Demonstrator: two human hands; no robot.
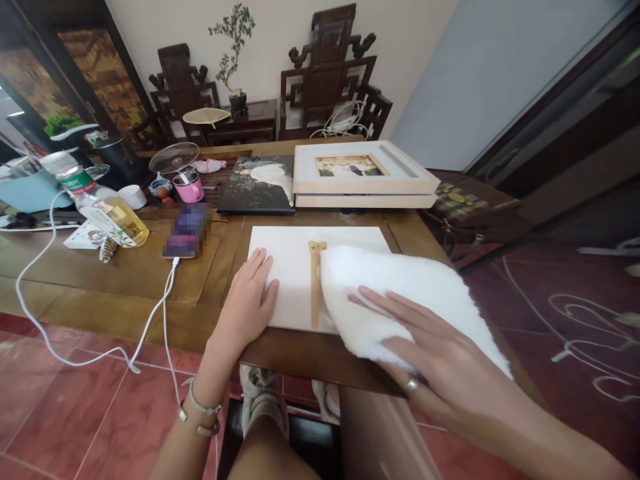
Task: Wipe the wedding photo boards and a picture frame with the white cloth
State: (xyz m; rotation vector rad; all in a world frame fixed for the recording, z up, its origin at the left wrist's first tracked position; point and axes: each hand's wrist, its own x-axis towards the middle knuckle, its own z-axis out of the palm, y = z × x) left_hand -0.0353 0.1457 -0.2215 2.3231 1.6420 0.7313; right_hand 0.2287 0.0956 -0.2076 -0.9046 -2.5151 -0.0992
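A white picture frame back point(295, 267) lies flat near the front edge of the wooden table point(150, 280), with a tan stand strip point(315, 283) running down its middle. My left hand point(249, 300) rests flat on the frame's left part, fingers stretched out. My right hand point(425, 353) lies flat, fingers spread, on a fluffy white cloth point(415, 293) that covers the frame's right part and hangs over the table's corner.
Farther back sit two stacked light frames point(365, 177) and a dark photo print point(260, 187). To the left are a phone point(186, 232) on a white cable, a plastic bottle point(100, 203), a pink cup point(189, 187) and a small fan point(174, 159). Carved chairs stand behind.
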